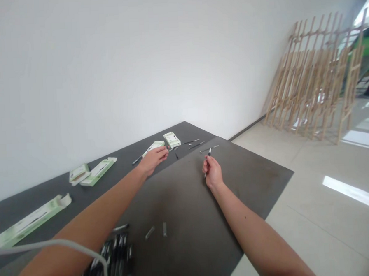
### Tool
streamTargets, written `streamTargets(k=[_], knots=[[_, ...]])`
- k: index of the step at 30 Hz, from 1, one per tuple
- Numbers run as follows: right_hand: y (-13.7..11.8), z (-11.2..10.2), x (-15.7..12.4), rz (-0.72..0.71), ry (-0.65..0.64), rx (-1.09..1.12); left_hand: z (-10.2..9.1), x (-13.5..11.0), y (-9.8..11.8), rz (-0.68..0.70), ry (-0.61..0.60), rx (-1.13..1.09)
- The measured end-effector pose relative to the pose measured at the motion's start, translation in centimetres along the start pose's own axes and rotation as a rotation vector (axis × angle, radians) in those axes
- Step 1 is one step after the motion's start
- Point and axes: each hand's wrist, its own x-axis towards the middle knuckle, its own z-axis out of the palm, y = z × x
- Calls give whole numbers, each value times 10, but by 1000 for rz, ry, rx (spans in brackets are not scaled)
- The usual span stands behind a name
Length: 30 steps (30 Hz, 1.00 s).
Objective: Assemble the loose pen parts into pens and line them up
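My right hand (212, 171) is wrapped around a pen (209, 151) with a dark grip, its light tip pointing up, above the table. Farther left, my left hand (154, 159) reaches over the dark table by the wall, fingers drawn together. A small dark bit shows at its fingertips, too small to name. Just beyond lie a small green-and-white box (172, 139) and a longer one (156, 145), partly behind the hand. Thin pen refills (197, 145) and small pen parts are scattered to the right of that hand. A dark pen (137, 160) lies left of it.
Many black pens (116, 257) are heaped at the near left, partly under my left arm. Two clear caps (165, 229) lie beside them. Green-and-white boxes (98, 172) line the wall side. A pale cable (60, 242) crosses the lower left. Wooden easels (317, 73) lean at the right.
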Motion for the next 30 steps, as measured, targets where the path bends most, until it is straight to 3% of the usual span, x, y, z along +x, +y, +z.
streamTargets(k=[4, 8, 11, 14, 18, 21, 25, 30], knots=[[-5, 5, -10, 3, -102, -98, -26, -96, 7, -113, 51, -303], [-16, 22, -38, 26, -228, -212, -37, -184, 10, -202, 178, -558], [-28, 36, -80, 61, -334, -285, -40, -237, 10, -184, 280, -723], [-42, 43, -139, 93, -447, -361, -36, -278, 9, -190, 383, -850], [-54, 37, -222, 108, -638, -580, -23, -317, 7, -234, 401, -949], [-56, 30, -265, 90, -735, -721, -12, -338, 8, -265, 359, -985], [-57, 30, -294, -82, -787, -838, -5, -356, 10, -272, 309, -1001], [-58, 36, -306, -199, -852, -929, -6, -367, 14, -263, 285, -984]])
